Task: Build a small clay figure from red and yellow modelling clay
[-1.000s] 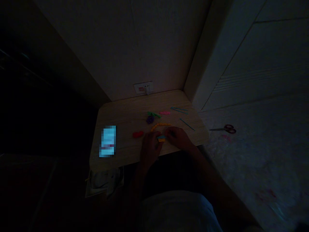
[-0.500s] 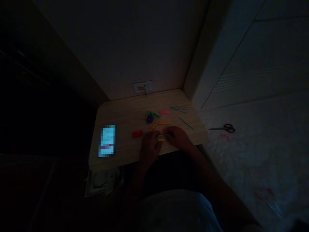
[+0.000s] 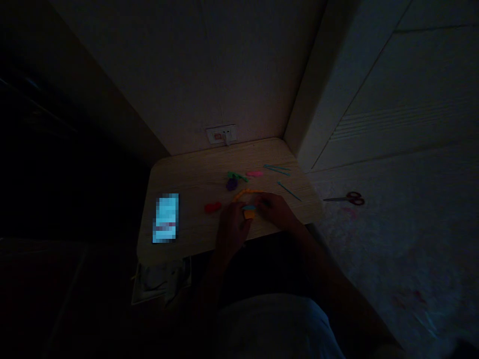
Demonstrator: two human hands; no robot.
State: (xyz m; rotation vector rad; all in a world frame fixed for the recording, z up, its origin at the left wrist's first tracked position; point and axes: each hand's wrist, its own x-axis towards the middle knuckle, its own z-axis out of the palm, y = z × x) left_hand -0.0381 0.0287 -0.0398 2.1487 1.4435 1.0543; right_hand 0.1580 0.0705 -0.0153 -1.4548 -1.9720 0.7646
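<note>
In the dim head view, my left hand (image 3: 232,224) is closed round a small orange and blue piece (image 3: 249,214) that looks like modelling clay. My right hand (image 3: 276,208) is pinched at the piece's right side; its fingertips are too dark to show what they grip. Behind both hands curves a segmented orange strip (image 3: 247,191) on the table. A red lump (image 3: 213,207) lies left of my left hand. Farther back are a purple lump (image 3: 232,184), a green piece (image 3: 237,176) and a pink piece (image 3: 255,174).
The wooden table (image 3: 194,174) stands against a wall with a socket (image 3: 222,134). Thin teal sticks (image 3: 289,191) lie at the table's right. A lit, pixelated phone-like rectangle (image 3: 166,218) is at the left. Scissors (image 3: 344,199) rest on the pale surface beyond the right edge.
The orange and blue piece has turned slightly between my hands, showing a plainer orange face with blue above it. My right hand has shifted a little; the other things lie as before.
</note>
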